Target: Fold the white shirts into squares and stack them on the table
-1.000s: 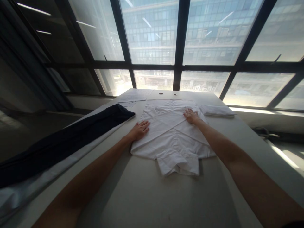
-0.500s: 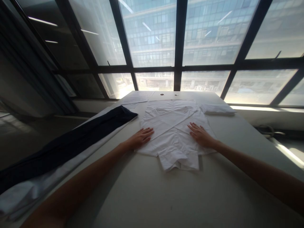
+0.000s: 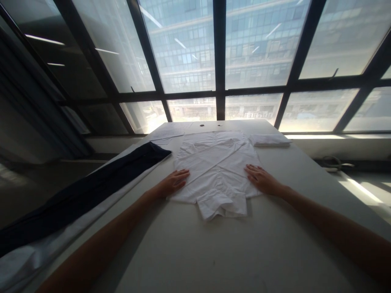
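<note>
A white shirt [image 3: 214, 167] lies spread on the white table [image 3: 195, 244], wrinkled, with diagonal fold lines across it. One short sleeve or flap of it sticks out toward me at the near edge. My left hand [image 3: 175, 182] rests flat on the shirt's left side, fingers stretched out and pointing inward. On the opposite side, my right hand [image 3: 263, 179] lies flat with its fingertips on the shirt's right edge. Neither hand grips the cloth.
Dark navy trousers [image 3: 91, 183] lie along the table's left side over white cloth [image 3: 27, 260]. A folded white garment [image 3: 270, 140] sits at the back right, and paper sheets [image 3: 168, 131] at the back left. Large windows [image 3: 189, 49] stand behind the table.
My right hand has slid outward to the right across the shirt, toward its edge. My left hand stays flat near the left side. The camera view has shifted slightly.
</note>
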Action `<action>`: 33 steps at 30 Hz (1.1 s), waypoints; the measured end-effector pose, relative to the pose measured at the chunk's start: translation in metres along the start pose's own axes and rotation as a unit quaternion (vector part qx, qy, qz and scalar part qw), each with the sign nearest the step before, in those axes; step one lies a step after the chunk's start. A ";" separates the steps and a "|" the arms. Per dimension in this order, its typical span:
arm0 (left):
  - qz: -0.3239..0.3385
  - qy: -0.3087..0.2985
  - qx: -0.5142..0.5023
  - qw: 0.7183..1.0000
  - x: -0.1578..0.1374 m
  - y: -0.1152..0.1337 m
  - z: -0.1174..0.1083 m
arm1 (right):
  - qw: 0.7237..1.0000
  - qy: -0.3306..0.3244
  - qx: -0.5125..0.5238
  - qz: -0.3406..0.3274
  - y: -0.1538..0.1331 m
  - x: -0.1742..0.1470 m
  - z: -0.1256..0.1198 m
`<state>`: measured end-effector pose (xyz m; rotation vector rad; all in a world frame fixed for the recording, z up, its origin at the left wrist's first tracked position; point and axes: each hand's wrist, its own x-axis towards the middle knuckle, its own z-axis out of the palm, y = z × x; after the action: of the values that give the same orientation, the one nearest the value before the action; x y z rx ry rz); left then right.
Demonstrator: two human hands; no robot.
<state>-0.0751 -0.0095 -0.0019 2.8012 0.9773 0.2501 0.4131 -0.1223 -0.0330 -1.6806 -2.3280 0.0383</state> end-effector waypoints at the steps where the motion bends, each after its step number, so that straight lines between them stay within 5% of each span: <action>1: 0.000 0.001 0.004 1.000 0.000 0.000 0.001 | 1.000 -0.002 0.000 -0.003 0.001 0.000 -0.001; 13: 0.010 -0.007 0.060 0.998 0.002 0.026 0.009 | 0.999 -0.013 -0.010 -0.033 0.025 0.003 -0.009; 33: 0.011 -0.020 0.071 0.997 0.000 0.021 0.005 | 1.000 -0.009 -0.012 -0.019 0.015 -0.005 -0.007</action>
<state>-0.0613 -0.0262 -0.0020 2.9331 0.9918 0.1313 0.4305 -0.1229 -0.0298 -1.6533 -2.3813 0.0176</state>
